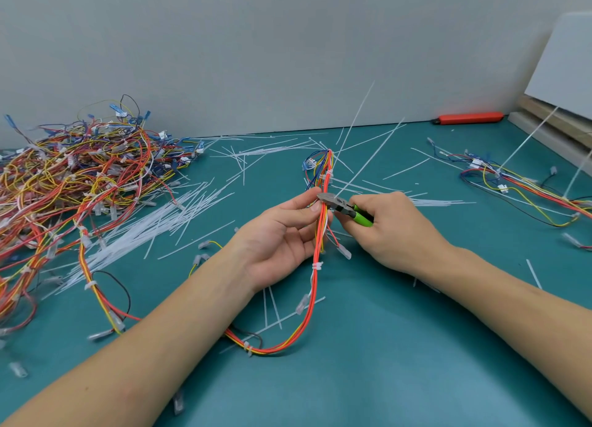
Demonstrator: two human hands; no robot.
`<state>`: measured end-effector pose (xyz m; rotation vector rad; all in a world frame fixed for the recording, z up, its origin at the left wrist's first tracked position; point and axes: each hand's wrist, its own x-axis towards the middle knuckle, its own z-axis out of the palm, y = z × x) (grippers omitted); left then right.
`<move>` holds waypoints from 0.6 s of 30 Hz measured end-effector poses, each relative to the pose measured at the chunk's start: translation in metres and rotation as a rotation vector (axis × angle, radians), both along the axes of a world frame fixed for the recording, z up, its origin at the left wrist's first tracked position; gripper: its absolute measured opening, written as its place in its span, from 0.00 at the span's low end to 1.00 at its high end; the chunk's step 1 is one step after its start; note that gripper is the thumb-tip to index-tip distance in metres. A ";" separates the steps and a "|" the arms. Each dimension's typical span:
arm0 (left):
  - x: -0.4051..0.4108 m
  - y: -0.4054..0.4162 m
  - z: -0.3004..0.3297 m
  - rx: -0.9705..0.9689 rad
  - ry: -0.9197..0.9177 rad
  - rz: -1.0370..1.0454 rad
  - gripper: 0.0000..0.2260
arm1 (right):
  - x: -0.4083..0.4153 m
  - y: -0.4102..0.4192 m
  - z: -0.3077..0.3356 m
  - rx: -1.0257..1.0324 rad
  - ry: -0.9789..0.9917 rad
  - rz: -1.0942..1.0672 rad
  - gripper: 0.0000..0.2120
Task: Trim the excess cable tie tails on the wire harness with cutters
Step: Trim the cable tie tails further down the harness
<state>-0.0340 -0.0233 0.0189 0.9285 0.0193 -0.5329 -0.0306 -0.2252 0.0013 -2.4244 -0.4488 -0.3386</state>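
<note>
Covering the whole bench (368, 378) was a teal mat, backed by a plain grey wall. A tangled heap of harnesses (73, 176) sat far left, loose cable ties (153, 228) scattered beside it, an orange tool (466, 118) by the wall. Mid-bench, the left hand (282, 237) pinched the upright wire harness (322, 221) between its fingers; the right hand (394, 228) gripped green-handled cutters (347, 208) at a tie (the blades' contact was hard to make out).
</note>
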 end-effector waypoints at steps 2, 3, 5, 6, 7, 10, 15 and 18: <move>0.000 0.000 0.000 0.006 -0.001 -0.005 0.23 | 0.000 0.000 -0.001 -0.009 0.005 -0.018 0.21; -0.001 0.000 0.001 0.005 0.002 -0.007 0.23 | 0.000 0.000 -0.001 -0.011 0.004 -0.023 0.21; -0.001 0.000 0.001 -0.003 0.008 -0.007 0.23 | 0.000 0.000 -0.001 -0.015 -0.003 -0.025 0.22; -0.001 0.000 0.002 -0.005 0.010 -0.008 0.23 | 0.000 0.000 -0.002 -0.016 -0.006 -0.026 0.22; -0.002 0.000 0.002 -0.007 0.012 -0.008 0.23 | 0.000 0.000 -0.002 -0.014 -0.009 -0.026 0.21; -0.001 0.000 0.003 -0.011 0.016 -0.008 0.23 | -0.001 0.000 -0.002 -0.008 -0.011 -0.023 0.21; -0.002 0.001 0.003 -0.020 0.024 -0.009 0.23 | -0.002 0.000 -0.002 -0.002 -0.030 -0.019 0.21; -0.001 0.001 0.003 -0.021 0.023 -0.003 0.23 | -0.002 0.000 -0.001 0.021 -0.061 0.012 0.18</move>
